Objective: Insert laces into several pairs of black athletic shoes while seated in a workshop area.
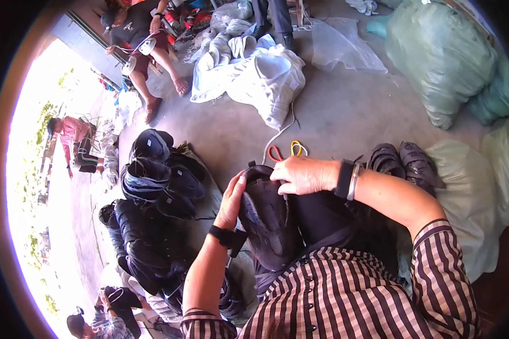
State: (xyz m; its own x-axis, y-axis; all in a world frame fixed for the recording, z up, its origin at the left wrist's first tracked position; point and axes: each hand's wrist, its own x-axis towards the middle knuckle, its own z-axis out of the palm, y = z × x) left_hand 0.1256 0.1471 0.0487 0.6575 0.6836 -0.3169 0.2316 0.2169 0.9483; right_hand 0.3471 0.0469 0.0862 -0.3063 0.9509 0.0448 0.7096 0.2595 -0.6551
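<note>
A dark shoe (264, 217) rests on my lap, its opening away from me and its toe toward my body. My left hand (230, 202) is closed on the left side of its collar, thumb up along the edge. My right hand (300, 175) is closed, thumb and fingers pinching at the right side of the collar; whatever else may be between the fingertips is hidden. Just beyond the right hand show a red loop (274, 153) and a yellow loop (297, 148), like scissor handles. A pale cord (277, 134) runs across the floor behind them.
Piles of dark shoes (147, 220) stand at my left. More dark shoes (404, 161) lie at right, beside a pale sack (464, 198). Large green plastic bags (441, 56) fill the far right. A white cloth bundle (266, 79) lies ahead; a seated person (136, 34) handles shoes at far left.
</note>
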